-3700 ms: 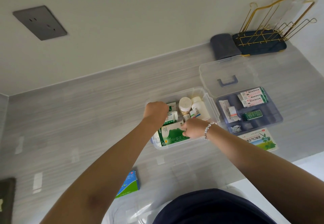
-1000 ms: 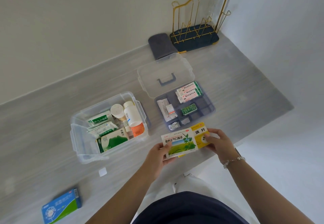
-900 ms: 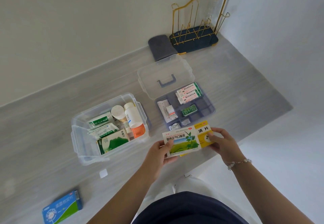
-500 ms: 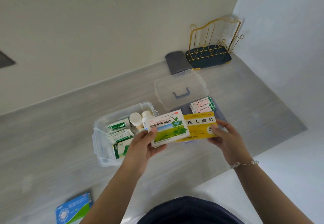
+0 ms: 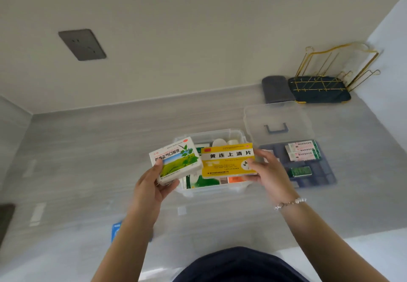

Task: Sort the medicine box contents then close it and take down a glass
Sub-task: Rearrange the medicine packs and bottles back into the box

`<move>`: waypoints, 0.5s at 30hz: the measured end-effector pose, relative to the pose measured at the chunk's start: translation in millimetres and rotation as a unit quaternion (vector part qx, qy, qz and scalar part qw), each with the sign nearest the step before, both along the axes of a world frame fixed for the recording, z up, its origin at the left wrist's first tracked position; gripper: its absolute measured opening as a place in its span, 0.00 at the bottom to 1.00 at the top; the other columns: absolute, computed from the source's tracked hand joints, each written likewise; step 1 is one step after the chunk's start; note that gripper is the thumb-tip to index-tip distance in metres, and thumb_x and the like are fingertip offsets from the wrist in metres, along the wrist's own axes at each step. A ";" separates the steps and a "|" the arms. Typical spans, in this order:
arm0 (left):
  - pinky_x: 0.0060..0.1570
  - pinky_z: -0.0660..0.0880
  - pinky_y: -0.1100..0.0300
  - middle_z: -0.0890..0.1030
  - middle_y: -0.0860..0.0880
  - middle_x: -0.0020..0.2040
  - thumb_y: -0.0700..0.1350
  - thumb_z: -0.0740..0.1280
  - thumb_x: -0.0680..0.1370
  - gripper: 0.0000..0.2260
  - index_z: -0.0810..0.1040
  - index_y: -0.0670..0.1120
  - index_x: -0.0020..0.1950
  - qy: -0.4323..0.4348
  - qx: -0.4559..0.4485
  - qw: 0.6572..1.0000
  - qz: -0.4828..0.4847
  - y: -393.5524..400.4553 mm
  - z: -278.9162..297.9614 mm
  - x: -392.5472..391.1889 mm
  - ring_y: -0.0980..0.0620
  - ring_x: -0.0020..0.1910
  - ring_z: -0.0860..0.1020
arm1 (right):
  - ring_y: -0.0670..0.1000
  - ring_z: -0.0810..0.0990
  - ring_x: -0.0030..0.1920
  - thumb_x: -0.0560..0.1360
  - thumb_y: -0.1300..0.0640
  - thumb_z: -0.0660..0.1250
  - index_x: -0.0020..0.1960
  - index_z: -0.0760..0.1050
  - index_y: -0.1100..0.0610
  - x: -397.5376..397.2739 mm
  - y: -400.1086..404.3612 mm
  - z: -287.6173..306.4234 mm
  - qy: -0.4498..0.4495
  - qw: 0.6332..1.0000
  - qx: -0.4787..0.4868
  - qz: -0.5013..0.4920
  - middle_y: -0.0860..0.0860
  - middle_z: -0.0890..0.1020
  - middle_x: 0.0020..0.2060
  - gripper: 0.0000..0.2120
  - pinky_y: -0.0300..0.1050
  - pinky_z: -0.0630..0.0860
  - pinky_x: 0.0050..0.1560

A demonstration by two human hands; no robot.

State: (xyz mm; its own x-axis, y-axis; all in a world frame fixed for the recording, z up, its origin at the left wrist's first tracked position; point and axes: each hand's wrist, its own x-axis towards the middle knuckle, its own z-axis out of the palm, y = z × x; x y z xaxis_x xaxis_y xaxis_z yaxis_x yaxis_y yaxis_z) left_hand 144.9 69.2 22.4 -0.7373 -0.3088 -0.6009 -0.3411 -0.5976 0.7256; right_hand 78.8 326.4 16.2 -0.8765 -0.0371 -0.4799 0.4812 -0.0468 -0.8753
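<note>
My left hand [image 5: 152, 185] grips a white and green medicine carton [image 5: 176, 160], held above the clear medicine box [image 5: 211, 136]. My right hand [image 5: 267, 171] grips a yellow medicine carton [image 5: 228, 160] beside it, also above the box. Both cartons hide most of the box's contents; white bottle caps, a green pack and an orange one peek out. To the right lie the clear lid with a blue handle [image 5: 277, 123] and the blue divider tray [image 5: 317, 178] holding small packs. A gold wire rack [image 5: 326, 76] stands at the back right; no glass is visible on it.
A blue medicine carton [image 5: 116, 232] lies on the grey counter near my left forearm. A folded grey cloth [image 5: 276, 88] sits beside the rack. A grey wall socket [image 5: 82, 44] is on the wall. A dark object [image 5: 5, 217] shows at the left edge.
Both hands lifted the two cartons from the counter's front edge and separated them; they are now side by side over the box. The view tilted up and left.
</note>
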 end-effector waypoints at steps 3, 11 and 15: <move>0.32 0.81 0.59 0.86 0.48 0.39 0.48 0.67 0.74 0.09 0.79 0.44 0.49 0.003 0.000 1.000 0.021 -18.7 -4.9 8.3 0.52 0.37 0.84 | 0.54 0.84 0.44 0.74 0.62 0.66 0.62 0.70 0.58 -1.1 -25.6 -8.2 -0.001 0.996 0.074 0.050 0.57 0.83 0.48 0.17 0.47 0.83 0.38; 0.32 0.81 0.59 0.86 0.49 0.39 0.47 0.66 0.76 0.08 0.79 0.44 0.50 -0.002 0.026 0.998 0.050 -47.7 -15.3 17.9 0.53 0.37 0.84 | 0.56 0.83 0.44 0.74 0.59 0.64 0.57 0.68 0.56 -12.8 -78.9 -33.0 0.014 0.931 0.314 0.186 0.54 0.81 0.46 0.12 0.55 0.82 0.44; 0.34 0.81 0.58 0.86 0.48 0.40 0.47 0.66 0.76 0.08 0.78 0.44 0.51 -0.006 0.029 0.999 0.036 -53.5 -18.2 17.2 0.52 0.38 0.84 | 0.56 0.81 0.48 0.73 0.58 0.64 0.55 0.71 0.59 -24.1 -85.7 -43.7 -0.006 0.864 0.413 0.288 0.54 0.81 0.49 0.12 0.53 0.79 0.51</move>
State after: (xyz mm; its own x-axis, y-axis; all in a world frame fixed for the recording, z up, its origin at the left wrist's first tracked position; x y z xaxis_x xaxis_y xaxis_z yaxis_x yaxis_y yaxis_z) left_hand 162.0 15.6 4.2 -0.7076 -0.3250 -0.6274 -0.3041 -0.6614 0.6856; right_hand 54.7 240.7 -27.5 -0.8215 -0.1060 -0.5602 0.2253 0.8422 -0.4898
